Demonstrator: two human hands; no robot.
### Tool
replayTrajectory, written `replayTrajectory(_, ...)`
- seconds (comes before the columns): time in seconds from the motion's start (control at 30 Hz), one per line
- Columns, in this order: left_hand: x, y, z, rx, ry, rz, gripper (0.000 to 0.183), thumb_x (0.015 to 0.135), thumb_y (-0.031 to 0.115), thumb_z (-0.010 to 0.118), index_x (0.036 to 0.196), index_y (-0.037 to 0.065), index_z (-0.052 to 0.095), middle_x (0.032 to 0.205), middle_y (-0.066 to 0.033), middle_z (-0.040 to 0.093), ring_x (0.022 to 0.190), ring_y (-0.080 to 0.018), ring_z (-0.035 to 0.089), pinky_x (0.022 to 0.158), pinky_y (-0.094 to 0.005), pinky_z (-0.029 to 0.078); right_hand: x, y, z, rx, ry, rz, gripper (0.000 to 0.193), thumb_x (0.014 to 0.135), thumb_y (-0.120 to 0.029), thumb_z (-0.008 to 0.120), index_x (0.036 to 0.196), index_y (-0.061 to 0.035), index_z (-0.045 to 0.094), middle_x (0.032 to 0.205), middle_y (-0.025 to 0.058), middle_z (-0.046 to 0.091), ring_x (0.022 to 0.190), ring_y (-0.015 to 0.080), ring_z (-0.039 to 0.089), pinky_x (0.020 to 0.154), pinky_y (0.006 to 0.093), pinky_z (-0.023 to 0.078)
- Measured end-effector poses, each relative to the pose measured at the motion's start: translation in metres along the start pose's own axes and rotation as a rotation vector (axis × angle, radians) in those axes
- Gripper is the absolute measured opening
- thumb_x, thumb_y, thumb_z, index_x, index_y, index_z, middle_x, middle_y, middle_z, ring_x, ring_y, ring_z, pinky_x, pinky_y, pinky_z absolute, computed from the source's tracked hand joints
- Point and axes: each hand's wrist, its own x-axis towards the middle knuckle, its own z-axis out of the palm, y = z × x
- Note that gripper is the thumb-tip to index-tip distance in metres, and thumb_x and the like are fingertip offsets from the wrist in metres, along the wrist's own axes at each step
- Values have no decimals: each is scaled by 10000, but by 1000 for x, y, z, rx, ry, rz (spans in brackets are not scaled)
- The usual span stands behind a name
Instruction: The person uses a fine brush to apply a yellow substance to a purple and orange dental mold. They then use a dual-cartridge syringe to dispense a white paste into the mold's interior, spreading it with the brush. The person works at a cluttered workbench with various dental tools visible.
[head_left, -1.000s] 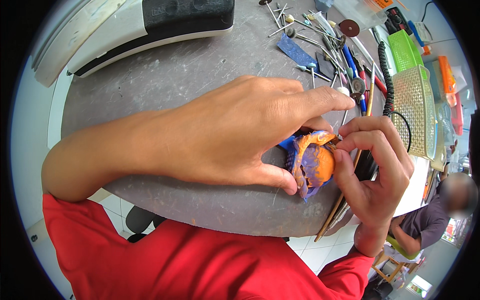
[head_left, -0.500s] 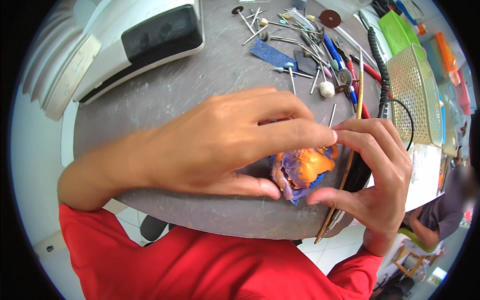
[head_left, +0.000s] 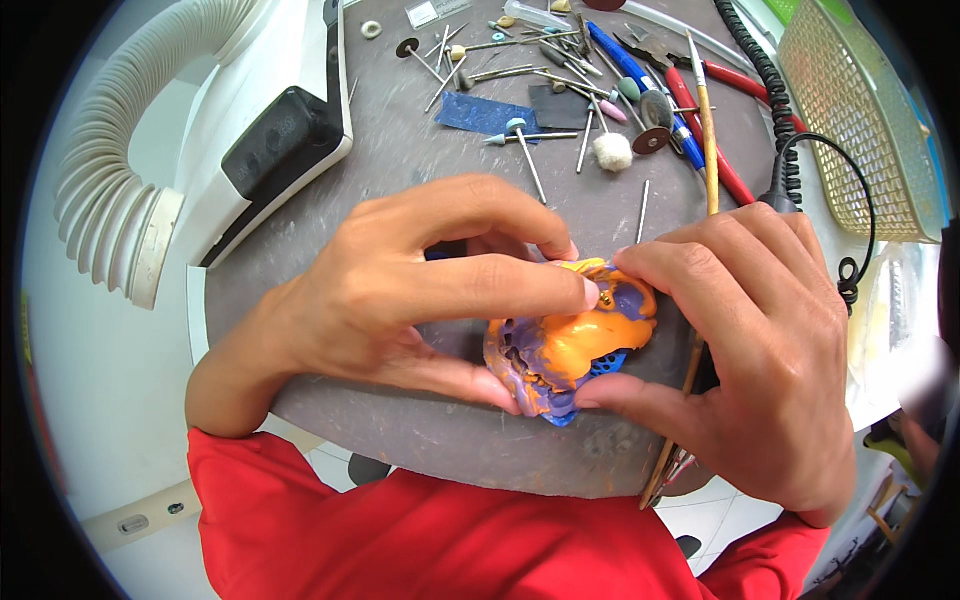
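Note:
A dental impression (head_left: 590, 345) in orange and purple material, with a perforated blue tray (head_left: 607, 364) showing at its edge, lies on the grey bench near me. My left hand (head_left: 400, 290) grips it from the left, the thumb at its lower left rim and the fingertips on its top and far side. From the right, my right hand (head_left: 745, 350) pinches the same impression, index finger at the far rim and thumb at the near edge. Small gold-coloured metal parts (head_left: 604, 298) show in the orange material by my fingertips. The far left part is hidden under my left hand.
Several rotary burs (head_left: 527, 150), a blue abrasive strip (head_left: 485, 113) and red-handled pliers (head_left: 700, 130) lie beyond my hands. A brush (head_left: 705, 130) runs along the right. A white machine with a hose (head_left: 110, 200) stands left; a mesh basket (head_left: 860, 130) is far right.
Both hands have closed in on the impression. My left fingers now press on its top, and the right thumb touches its near edge. More of the orange surface shows. The view has shifted.

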Motion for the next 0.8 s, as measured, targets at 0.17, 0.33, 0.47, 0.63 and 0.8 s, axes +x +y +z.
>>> replayTrajectory(0.17,-2,-5,-1,-11,15,61,669,695,403,918,1226,62,696,1091,-173,694,870,-233,684,689,-316,545,6,-7,-8,-5,-57,10,624,605,-477,858,1021,-41,695,919,78,675,838,275,611,780,387,461)
replayTrajectory(0.33,-7,2,2,-139,92,-103,838,639,361,953,1301,-24,614,1125,-174,715,876,-237,689,710,-312,546,3,-2,-2,98,111,-25,421,667,-279,865,962,-24,707,867,97,683,771,267,631,713,365,465)
replayTrajectory(0.47,-5,6,-2,-30,55,-69,833,618,367,955,1276,-33,638,1172,-137,718,913,-254,697,750,-334,553,9,-4,-3,116,102,-55,243,681,-49,809,902,-11,715,820,106,680,732,254,634,676,344,465)
replayTrajectory(0.63,-7,9,3,-70,103,-78,770,627,340,946,1247,-18,662,1160,-150,709,973,-294,686,816,-359,547,15,-6,0,88,71,-52,230,670,12,796,885,-11,715,819,97,678,731,242,634,670,332,465)
replayTrajectory(0.8,-10,9,7,-101,144,-92,727,636,318,934,1229,-8,670,1148,-154,704,991,-313,682,843,-366,542,19,-10,-4,47,23,-47,216,660,17,799,856,-16,712,811,87,678,730,228,634,666,327,474)
